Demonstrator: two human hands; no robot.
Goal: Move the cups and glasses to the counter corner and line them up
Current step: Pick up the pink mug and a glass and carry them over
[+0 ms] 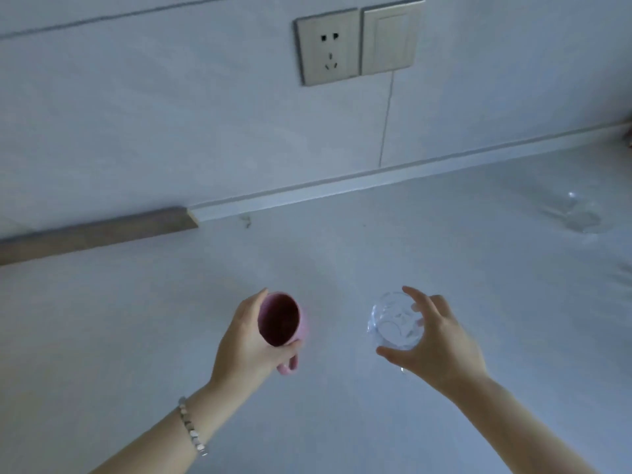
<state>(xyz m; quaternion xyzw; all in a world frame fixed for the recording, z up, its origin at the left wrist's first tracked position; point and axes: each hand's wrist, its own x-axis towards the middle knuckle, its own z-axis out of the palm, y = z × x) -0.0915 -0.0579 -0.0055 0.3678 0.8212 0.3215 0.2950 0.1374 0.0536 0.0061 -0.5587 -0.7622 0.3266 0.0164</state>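
Observation:
A pink mug (280,318) with a dark inside and a small handle at its near side is gripped by my left hand (246,347), fingers wrapped around its body. To its right my right hand (434,340) holds a clear glass tumbler (396,321) from the right side, thumb under it and fingers over its rim. Both are held over the pale counter (342,254). I cannot tell whether either touches the surface. Far right, another clear glass (581,213) stands on the counter, faint and blurred.
The tiled wall (171,114) runs along the back of the counter, with a socket (326,46) and a switch (390,37) on it. A brown strip (95,234) lies along the wall's foot at the left.

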